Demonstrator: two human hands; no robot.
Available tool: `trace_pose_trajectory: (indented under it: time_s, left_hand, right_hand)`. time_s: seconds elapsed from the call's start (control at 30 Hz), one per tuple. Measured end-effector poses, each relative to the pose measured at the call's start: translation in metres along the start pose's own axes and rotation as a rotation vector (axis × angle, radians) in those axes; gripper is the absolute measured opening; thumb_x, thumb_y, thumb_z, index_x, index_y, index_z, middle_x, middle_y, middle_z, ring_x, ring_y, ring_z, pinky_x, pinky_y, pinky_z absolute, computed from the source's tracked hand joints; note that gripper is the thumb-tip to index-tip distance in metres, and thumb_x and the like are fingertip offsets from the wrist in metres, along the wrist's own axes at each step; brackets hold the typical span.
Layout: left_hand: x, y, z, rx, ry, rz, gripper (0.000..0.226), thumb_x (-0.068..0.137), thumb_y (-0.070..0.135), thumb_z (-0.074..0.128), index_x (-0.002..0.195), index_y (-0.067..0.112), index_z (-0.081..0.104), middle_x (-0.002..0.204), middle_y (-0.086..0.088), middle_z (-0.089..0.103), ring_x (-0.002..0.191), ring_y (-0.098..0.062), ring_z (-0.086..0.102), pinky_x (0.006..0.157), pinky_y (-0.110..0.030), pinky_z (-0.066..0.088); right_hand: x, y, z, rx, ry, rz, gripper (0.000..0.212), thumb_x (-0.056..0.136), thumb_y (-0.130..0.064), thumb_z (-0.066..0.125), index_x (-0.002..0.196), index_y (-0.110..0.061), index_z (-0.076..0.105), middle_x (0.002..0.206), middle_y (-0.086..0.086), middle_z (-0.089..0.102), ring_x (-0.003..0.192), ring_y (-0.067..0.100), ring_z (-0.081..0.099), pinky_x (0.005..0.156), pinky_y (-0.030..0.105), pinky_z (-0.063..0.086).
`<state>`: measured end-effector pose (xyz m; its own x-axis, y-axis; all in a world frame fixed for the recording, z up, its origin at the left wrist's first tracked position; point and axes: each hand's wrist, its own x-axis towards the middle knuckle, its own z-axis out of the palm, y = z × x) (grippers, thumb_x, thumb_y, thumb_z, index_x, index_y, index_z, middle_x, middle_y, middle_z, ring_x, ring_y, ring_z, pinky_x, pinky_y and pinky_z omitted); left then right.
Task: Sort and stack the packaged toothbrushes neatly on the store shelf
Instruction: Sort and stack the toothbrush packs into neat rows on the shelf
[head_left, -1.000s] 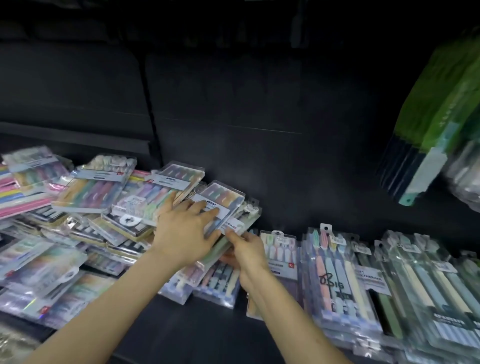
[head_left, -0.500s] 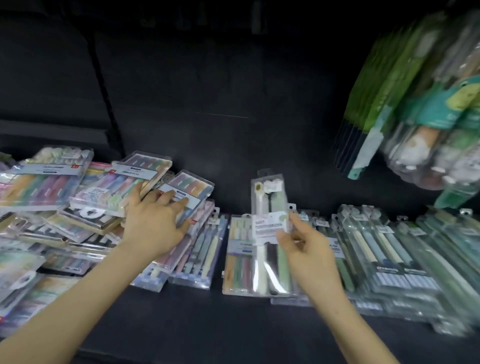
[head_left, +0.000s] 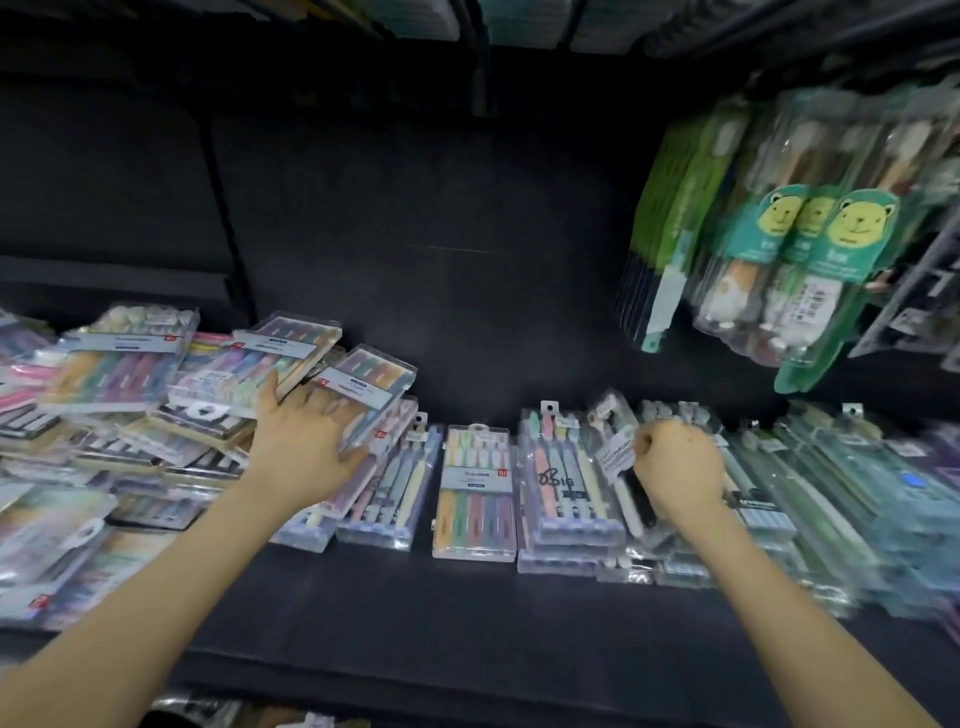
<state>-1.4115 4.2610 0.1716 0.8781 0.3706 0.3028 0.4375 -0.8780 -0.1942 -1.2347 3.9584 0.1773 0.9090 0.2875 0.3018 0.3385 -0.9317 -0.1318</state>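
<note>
Right of the right hand (head_left: 675, 467), the blurred packs (head_left: 857, 467) are hard to make out, and its fingertips are hidden. It curls round a black-and-white toothbrush pack (head_left: 621, 457) atop the shelf (head_left: 467, 613) row. The left hand (head_left: 304, 452) presses flat, fingers spread, on a multicolour pack (head_left: 371, 382).

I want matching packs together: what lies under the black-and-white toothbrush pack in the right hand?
Lower ends of clear packs in the row show beneath the black-and-white pack. Their brushes are hidden by it and the right hand gripping it.

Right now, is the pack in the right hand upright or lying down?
Lying down: the black-and-white pack sits slanted on the row of packs, right hand gripping it.
</note>
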Motion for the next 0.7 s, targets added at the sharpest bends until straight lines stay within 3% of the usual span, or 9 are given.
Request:
trace_pose_trajectory:
  time_s: [0.13, 0.2, 0.27, 0.33, 0.4, 0.47, 0.53, 0.63, 0.7]
  left_hand:
    - [-0.015, -0.005, -0.005, 0.012, 0.034, 0.027, 0.062, 0.082, 0.067, 0.041, 0.124, 0.028, 0.064, 0.124, -0.008, 0.063, 0.122, -0.029, 0.053, 0.113, -0.060, 0.001]
    - [-0.021, -0.008, -0.007, -0.049, 0.082, 0.045, 0.065, 0.078, 0.063, 0.034, 0.114, 0.023, 0.071, 0.114, -0.013, 0.067, 0.110, -0.035, 0.061, 0.109, -0.064, 0.017]
    - [-0.027, -0.012, -0.008, -0.114, 0.199, 0.062, 0.059, 0.078, 0.055, 0.038, 0.102, 0.016, 0.075, 0.107, -0.017, 0.068, 0.101, -0.038, 0.064, 0.100, -0.064, 0.034]
    - [-0.028, -0.018, -0.011, -0.162, 0.308, 0.047, 0.054, 0.080, 0.048, 0.041, 0.099, 0.010, 0.075, 0.105, -0.018, 0.068, 0.097, -0.039, 0.064, 0.094, -0.060, 0.041]
    - [-0.028, -0.027, -0.013, -0.191, 0.361, -0.040, 0.053, 0.083, 0.045, 0.039, 0.102, 0.008, 0.073, 0.108, -0.021, 0.066, 0.098, -0.041, 0.062, 0.092, -0.057, 0.042]
    - [-0.026, -0.039, -0.013, -0.218, 0.358, -0.185, 0.059, 0.085, 0.047, 0.035, 0.109, 0.005, 0.070, 0.113, -0.026, 0.063, 0.100, -0.044, 0.060, 0.093, -0.055, 0.041]
    - [-0.019, -0.055, -0.013, -0.282, 0.277, -0.364, 0.066, 0.087, 0.052, 0.031, 0.120, 0.005, 0.065, 0.119, -0.029, 0.059, 0.107, -0.046, 0.055, 0.095, -0.052, 0.038]
    - [-0.004, -0.078, -0.015, -0.421, 0.095, -0.589, 0.065, 0.092, 0.057, 0.041, 0.137, 0.010, 0.049, 0.129, -0.027, 0.052, 0.119, -0.042, 0.047, 0.098, -0.045, 0.036]
    - [0.008, -0.089, -0.017, -0.522, -0.006, -0.661, 0.072, 0.087, 0.059, 0.052, 0.140, 0.011, 0.043, 0.120, -0.021, 0.060, 0.116, -0.038, 0.052, 0.092, -0.039, 0.041]
  right_hand:
    - [-0.001, -0.004, 0.002, -0.304, -0.067, -0.086, 0.018, 0.083, -0.005, 0.051, 0.076, -0.019, 0.059, 0.065, -0.004, 0.050, 0.072, 0.017, 0.051, 0.065, 0.023, 0.038]
    - [-0.004, -0.005, 0.000, -0.354, -0.094, -0.116, 0.017, 0.083, -0.008, 0.051, 0.074, -0.021, 0.051, 0.073, -0.004, 0.058, 0.088, 0.018, 0.057, 0.087, 0.028, 0.037]
    - [-0.010, -0.016, -0.002, -0.372, -0.042, -0.120, 0.016, 0.080, -0.007, 0.055, 0.070, -0.019, 0.051, 0.071, -0.002, 0.059, 0.093, 0.021, 0.058, 0.090, 0.034, 0.035]
    - [-0.019, -0.037, -0.005, -0.150, 0.109, -0.181, 0.015, 0.070, 0.002, 0.061, 0.061, -0.009, 0.060, 0.060, 0.007, 0.059, 0.077, 0.030, 0.061, 0.080, 0.039, 0.040]
    - [-0.031, -0.068, -0.003, 0.239, 0.241, -0.282, 0.012, 0.078, -0.002, 0.062, 0.071, -0.004, 0.071, 0.064, 0.013, 0.066, 0.067, 0.034, 0.063, 0.069, 0.039, 0.046]
    - [-0.039, -0.110, -0.003, 0.583, -0.004, -0.283, 0.023, 0.094, -0.024, 0.056, 0.105, -0.011, 0.072, 0.084, 0.002, 0.072, 0.079, 0.022, 0.066, 0.070, 0.032, 0.048]
    - [-0.044, -0.153, 0.001, 0.783, -0.309, -0.225, 0.040, 0.094, -0.043, 0.053, 0.123, -0.016, 0.062, 0.090, -0.008, 0.068, 0.082, 0.008, 0.061, 0.072, 0.026, 0.046]
    - [-0.043, -0.205, 0.018, 0.896, -0.539, -0.140, 0.066, 0.090, -0.058, 0.052, 0.136, -0.011, 0.049, 0.125, 0.008, 0.062, 0.107, 0.022, 0.062, 0.087, 0.034, 0.050]
    - [-0.043, -0.230, 0.031, 1.029, -0.632, -0.030, 0.068, 0.085, -0.060, 0.058, 0.124, -0.004, 0.055, 0.119, 0.020, 0.062, 0.099, 0.031, 0.064, 0.082, 0.041, 0.053]
